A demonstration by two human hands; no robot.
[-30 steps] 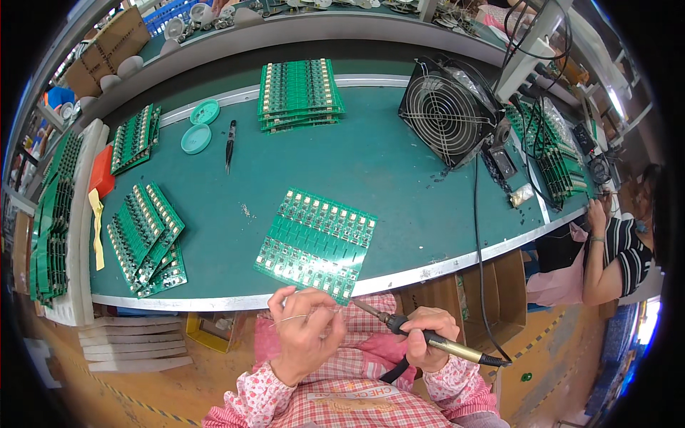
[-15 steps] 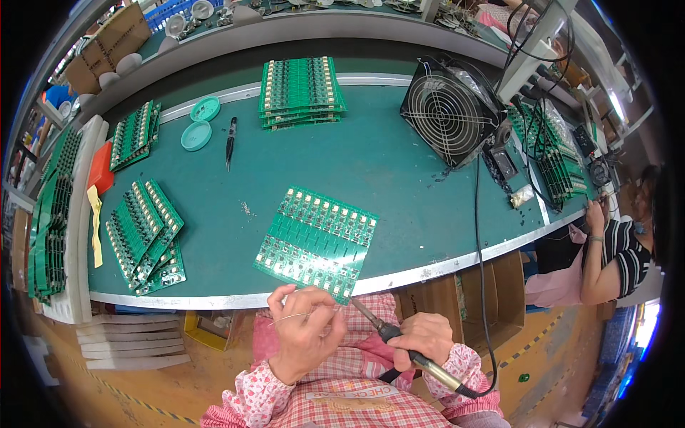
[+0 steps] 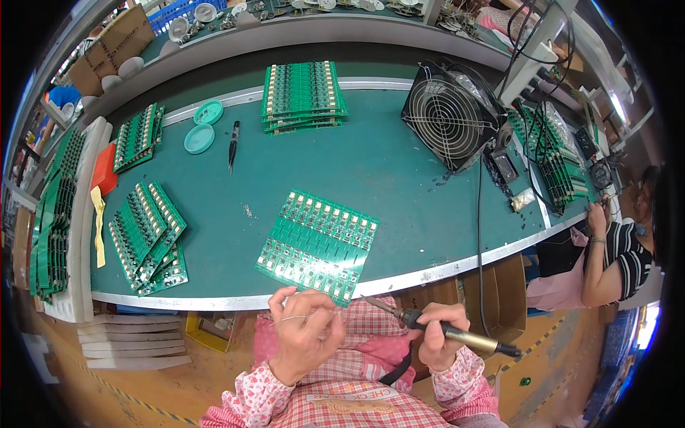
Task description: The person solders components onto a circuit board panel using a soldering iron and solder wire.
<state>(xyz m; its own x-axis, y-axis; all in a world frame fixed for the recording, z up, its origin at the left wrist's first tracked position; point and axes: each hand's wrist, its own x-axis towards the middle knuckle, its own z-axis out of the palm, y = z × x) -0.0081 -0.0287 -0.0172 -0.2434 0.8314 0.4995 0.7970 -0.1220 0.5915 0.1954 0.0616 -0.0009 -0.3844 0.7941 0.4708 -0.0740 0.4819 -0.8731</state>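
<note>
Circuit board panel [image 3: 319, 246] lies across the front edge of the desk [image 3: 421, 207], near corner overhanging, left hand [image 3: 309, 332] pinching thin wire [image 3: 290, 319] beside it, right hand [image 3: 441, 337] gripping soldering iron [image 3: 472, 340], tip just off the board; work appears under way, finished versus remaining joints indistinguishable.

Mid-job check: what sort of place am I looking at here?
Probably an electronics assembly workshop: there's a soldering iron in the right hand, a green circuit board at the near edge of the workbench, and stacked boards behind it.
</note>
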